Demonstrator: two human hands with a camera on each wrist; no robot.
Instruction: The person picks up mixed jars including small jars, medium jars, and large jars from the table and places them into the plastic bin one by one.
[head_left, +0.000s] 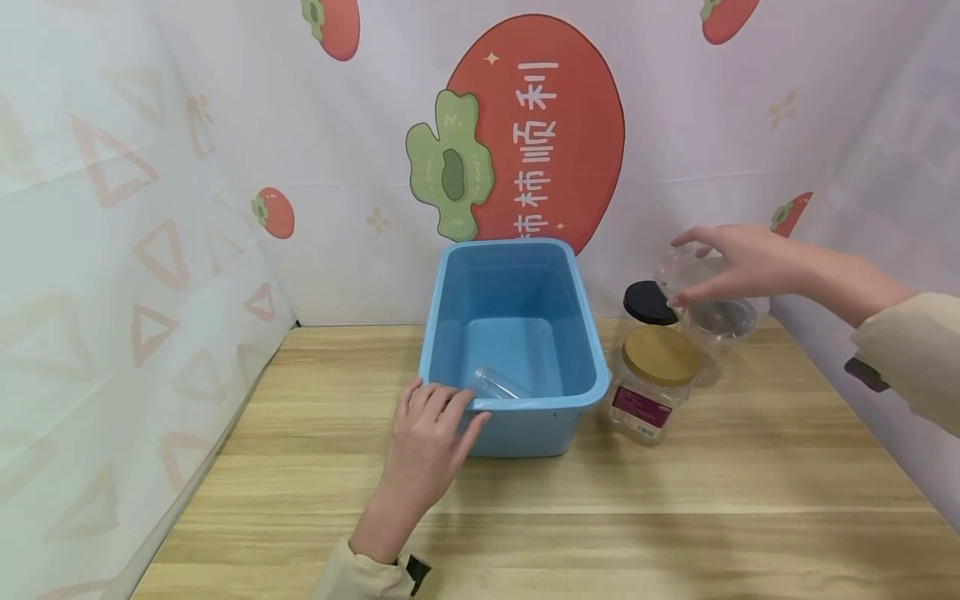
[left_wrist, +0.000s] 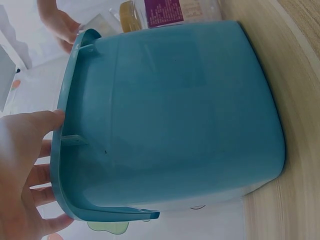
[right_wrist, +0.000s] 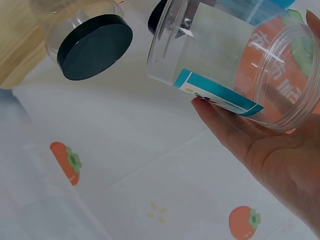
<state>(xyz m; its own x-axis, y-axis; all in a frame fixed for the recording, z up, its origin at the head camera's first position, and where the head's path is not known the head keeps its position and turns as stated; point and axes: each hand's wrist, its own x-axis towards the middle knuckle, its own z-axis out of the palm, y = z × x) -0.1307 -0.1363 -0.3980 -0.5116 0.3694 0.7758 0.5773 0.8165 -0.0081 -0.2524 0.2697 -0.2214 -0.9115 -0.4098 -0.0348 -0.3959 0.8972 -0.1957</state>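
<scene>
My left hand grips the near rim of a blue plastic bin, fingers over the edge and thumb on the outer side. A clear cylindrical container lies inside the bin, partly hidden by the rim. At the right, my right hand holds a clear plastic jar raised above the table. This jar has a teal-edged label, and its threaded mouth shows no lid. Below it stand a gold-lidded jar with a purple label, a black-lidded jar and a dark-lidded clear jar.
The wooden table extends on both sides of the bin and in front of it. A white cloth printed with persimmons hangs behind. Another patterned cloth borders the left, and cloth also hangs along the right.
</scene>
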